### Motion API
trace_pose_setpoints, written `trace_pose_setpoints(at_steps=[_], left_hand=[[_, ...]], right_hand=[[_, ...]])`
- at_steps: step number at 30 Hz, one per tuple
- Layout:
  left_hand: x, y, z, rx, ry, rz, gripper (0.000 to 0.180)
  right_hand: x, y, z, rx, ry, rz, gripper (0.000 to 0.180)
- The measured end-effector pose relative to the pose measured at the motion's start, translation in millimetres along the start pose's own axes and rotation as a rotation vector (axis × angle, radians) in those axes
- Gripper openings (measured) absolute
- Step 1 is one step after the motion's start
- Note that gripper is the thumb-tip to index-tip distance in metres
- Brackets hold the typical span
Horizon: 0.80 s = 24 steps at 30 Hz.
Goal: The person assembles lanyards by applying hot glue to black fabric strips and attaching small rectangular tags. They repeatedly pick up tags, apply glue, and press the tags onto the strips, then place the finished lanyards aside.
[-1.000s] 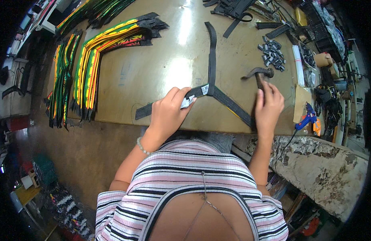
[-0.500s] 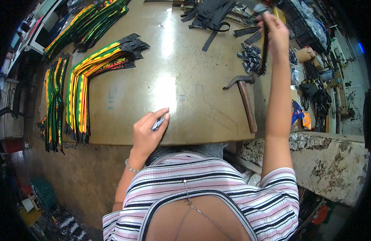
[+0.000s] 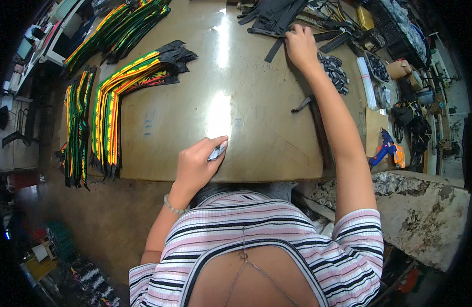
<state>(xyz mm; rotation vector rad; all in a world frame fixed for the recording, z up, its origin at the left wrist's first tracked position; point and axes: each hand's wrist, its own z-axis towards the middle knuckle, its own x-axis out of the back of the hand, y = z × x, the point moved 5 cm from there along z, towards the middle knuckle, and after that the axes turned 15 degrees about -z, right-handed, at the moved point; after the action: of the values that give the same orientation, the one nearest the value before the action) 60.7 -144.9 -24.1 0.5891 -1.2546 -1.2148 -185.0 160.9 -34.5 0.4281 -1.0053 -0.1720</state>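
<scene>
Right hand (image 3: 300, 47) stretched far across the tan wooden tabletop (image 3: 256, 123), fingers closed on a flat black webbing strap (image 3: 275, 48) beside the black strap pile (image 3: 274, 15); probably light, limp, best gripped near its end; left hand (image 3: 195, 166) pinching a small silvery label (image 3: 217, 151) at the near edge.

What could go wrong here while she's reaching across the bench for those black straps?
The right hand stretches far over to the black straps, and the forearm passes right above the hammer, so pulling back might knock it. Dragging a strap could also sweep the small black buckles off their pile. The left hand pinches a small label near the table's edge, where it may slip off.
</scene>
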Motion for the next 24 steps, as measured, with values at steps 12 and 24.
trace_pose_setpoints(at_steps=[12, 24], left_hand=[[9.6, -11.1, 1.2, 0.078, 0.169, -0.343, 0.021], [-32.7, 10.9, -18.4, 0.410, -0.246, -0.638, 0.032]], right_hand=[[184.5, -162.4, -120.8, -0.189, -0.777, 1.903, 0.027], [71.7, -75.7, -27.7, -0.355, -0.083, 1.221, 0.032]])
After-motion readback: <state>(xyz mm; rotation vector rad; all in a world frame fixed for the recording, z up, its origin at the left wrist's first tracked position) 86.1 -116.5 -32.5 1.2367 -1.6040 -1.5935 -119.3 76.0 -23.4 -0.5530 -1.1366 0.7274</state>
